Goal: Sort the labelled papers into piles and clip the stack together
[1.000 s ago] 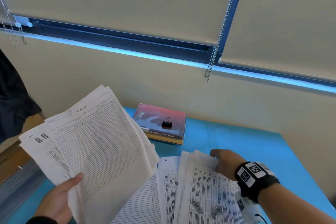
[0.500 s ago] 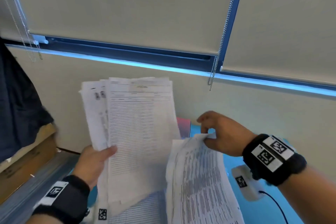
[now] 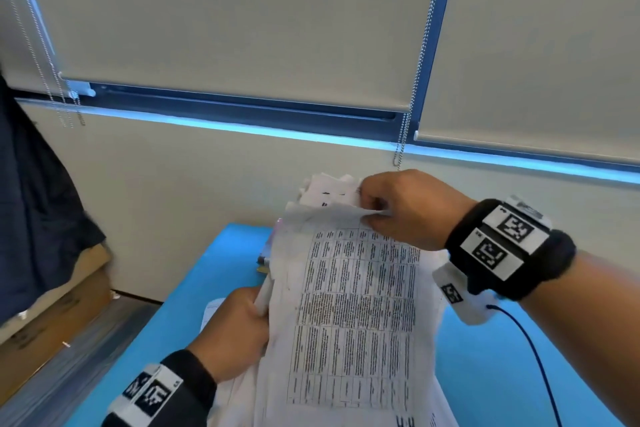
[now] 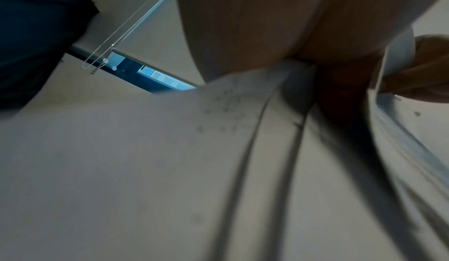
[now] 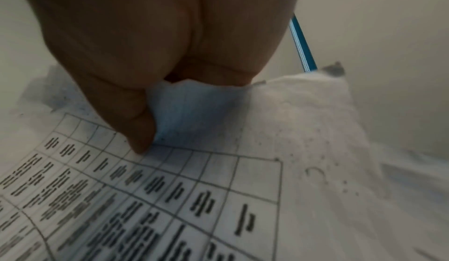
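A thick stack of printed papers [image 3: 356, 315] is held up over the blue table [image 3: 221, 267], its top sheet a dense text table. My left hand [image 3: 239, 329] grips the stack's left edge, thumb on top. At the top edge my right hand [image 3: 391, 208] pinches the sheets, with the upper corners bent over. The right wrist view shows my thumb [image 5: 126, 115] pressed on the gridded top sheet [image 5: 184, 198]. The left wrist view shows blurred sheet edges [image 4: 218, 159] fanning from my fingers. The binder clip is hidden behind the papers.
A book [image 3: 268, 253] lies on the table behind the stack, mostly covered. A cable [image 3: 533, 357] runs from my right wrist across the table. Cardboard boxes [image 3: 59, 308] and dark clothing [image 3: 34, 201] stand at the left. Window blinds with bead chains [image 3: 415, 87] fill the wall ahead.
The two separate bunches of papers have been brought together into one stack. My right hand lifted its sheets from the table onto the left hand's bunch and now pinches the top edge.
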The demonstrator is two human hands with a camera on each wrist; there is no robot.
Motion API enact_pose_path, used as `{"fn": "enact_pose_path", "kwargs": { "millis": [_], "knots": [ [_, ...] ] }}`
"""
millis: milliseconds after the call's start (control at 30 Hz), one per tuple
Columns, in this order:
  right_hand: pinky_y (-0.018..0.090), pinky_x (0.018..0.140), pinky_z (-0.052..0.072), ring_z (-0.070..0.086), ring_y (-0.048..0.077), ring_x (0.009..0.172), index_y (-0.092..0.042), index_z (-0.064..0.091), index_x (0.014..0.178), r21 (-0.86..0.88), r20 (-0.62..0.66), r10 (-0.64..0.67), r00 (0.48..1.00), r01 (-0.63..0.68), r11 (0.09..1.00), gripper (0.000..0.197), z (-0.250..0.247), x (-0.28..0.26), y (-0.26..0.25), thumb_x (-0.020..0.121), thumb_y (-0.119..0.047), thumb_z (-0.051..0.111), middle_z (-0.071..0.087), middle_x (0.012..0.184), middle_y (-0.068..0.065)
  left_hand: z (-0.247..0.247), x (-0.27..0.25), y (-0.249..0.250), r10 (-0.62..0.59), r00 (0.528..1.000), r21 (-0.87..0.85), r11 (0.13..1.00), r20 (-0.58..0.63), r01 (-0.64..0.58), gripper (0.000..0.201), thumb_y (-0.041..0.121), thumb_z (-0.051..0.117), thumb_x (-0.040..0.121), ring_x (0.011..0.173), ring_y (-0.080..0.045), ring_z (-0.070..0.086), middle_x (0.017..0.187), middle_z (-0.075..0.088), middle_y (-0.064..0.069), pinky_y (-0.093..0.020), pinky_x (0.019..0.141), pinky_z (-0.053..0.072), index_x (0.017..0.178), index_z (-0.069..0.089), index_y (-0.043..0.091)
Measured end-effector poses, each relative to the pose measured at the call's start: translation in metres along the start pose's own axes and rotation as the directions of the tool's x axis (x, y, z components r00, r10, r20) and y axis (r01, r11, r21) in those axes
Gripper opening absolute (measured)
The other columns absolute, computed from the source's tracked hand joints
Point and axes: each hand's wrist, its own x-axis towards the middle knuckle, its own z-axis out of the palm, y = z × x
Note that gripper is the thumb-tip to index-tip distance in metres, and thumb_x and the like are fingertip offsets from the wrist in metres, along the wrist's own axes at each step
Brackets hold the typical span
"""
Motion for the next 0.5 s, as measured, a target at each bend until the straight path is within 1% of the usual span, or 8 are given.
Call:
{"fn": "enact_pose_path", "kwargs": {
  "millis": [33,133,233,300,367,433,467,500],
  "knots": [
    [0.023,0.054,0.033,0.050,0.009,0.066,-0.030,0.046,0.073,-0.007,0.005,-0.004,1.000,0.004,1.000,0.023,0.000,-0.001,-0.001,0.087,-0.028,0.064,0.052,0.073,-0.012,-0.001,-0.001,0.000,-0.011,1.000,-0.024,1.000,0.021,0.012,0.040,-0.002,0.058,0.087,0.058,-0.002,0.061,0.061,0.071,-0.002,-0.018,0.055,0.046,0.056,0.071,0.021],
    [0.026,0.056,0.040,0.053,0.014,0.070,-0.026,0.050,0.076,-0.011,0.009,-0.011,1.000,0.011,1.000,0.017,-0.004,-0.007,-0.006,0.087,-0.027,0.063,0.055,0.076,-0.010,-0.009,0.000,-0.008,-0.044,0.995,-0.237,0.969,0.085,0.063,0.017,0.010,0.061,0.084,0.084,-0.026,0.069,0.086,0.075,-0.020,-0.034,0.074,0.053,0.083,0.077,0.003],
    [0.032,0.061,0.047,0.054,0.017,0.073,-0.024,0.054,0.079,-0.006,0.007,-0.013,1.000,0.013,1.000,0.011,-0.009,-0.013,-0.011,0.086,-0.024,0.062,0.059,0.081,-0.008,-0.013,-0.001,-0.009,0.012,0.993,-0.462,0.886,0.114,0.043,0.047,0.033,0.076,0.067,0.101,-0.029,0.070,0.108,0.074,-0.017,-0.032,0.082,0.056,0.104,0.075,0.004],
    [0.035,0.063,0.050,0.055,0.018,0.073,-0.023,0.054,0.079,0.000,-0.002,-0.033,0.999,0.033,0.999,0.009,-0.012,-0.016,-0.017,0.084,-0.023,0.062,0.061,0.081,-0.006,-0.010,-0.003,0.003,0.044,0.997,-0.366,0.931,0.064,-0.018,0.066,0.047,0.086,0.056,0.104,-0.019,0.070,0.110,0.075,-0.005,-0.032,0.087,0.056,0.111,0.071,0.012],
    [0.036,0.063,0.051,0.056,0.020,0.072,-0.023,0.053,0.079,-0.006,-0.014,-0.071,0.997,0.071,0.997,0.009,-0.012,-0.017,-0.025,0.083,-0.022,0.061,0.062,0.081,-0.005,-0.001,-0.004,0.013,0.093,0.995,-0.183,0.978,-0.031,-0.097,0.040,0.036,0.084,0.071,0.098,-0.011,0.071,0.099,0.077,0.008,-0.030,0.088,0.057,0.105,0.069,0.021],
    [0.035,0.065,0.051,0.057,0.021,0.073,-0.025,0.051,0.079,-0.025,-0.016,-0.111,0.994,0.111,0.994,0.010,-0.010,-0.017,-0.033,0.084,-0.022,0.059,0.063,0.083,-0.005,0.009,-0.005,0.026,0.088,0.981,-0.158,0.981,-0.174,-0.116,0.012,0.015,0.075,0.083,0.067,0.001,0.068,0.063,0.072,0.015,-0.010,0.064,0.052,0.079,0.065,0.020],
    [0.035,0.067,0.050,0.057,0.021,0.075,-0.026,0.051,0.080,-0.040,-0.029,-0.132,0.991,0.131,0.991,0.010,-0.007,-0.017,-0.036,0.086,-0.024,0.058,0.063,0.084,-0.005,0.011,-0.004,0.025,0.070,0.976,-0.181,0.978,-0.206,-0.108,0.025,0.008,0.071,0.085,0.050,0.005,0.060,0.046,0.063,0.014,-0.006,0.052,0.045,0.067,0.057,0.020],
    [0.035,0.072,0.049,0.057,0.021,0.079,-0.027,0.052,0.083,-0.055,-0.067,-0.142,0.988,0.138,0.989,0.007,-0.005,-0.017,-0.036,0.086,-0.026,0.058,0.063,0.087,-0.005,0.013,-0.005,0.026,0.047,0.969,-0.231,0.967,-0.241,-0.105,0.032,0.006,0.070,0.085,0.042,0.006,0.054,0.040,0.057,0.014,-0.006,0.048,0.040,0.063,0.052,0.021]
  ]
}}
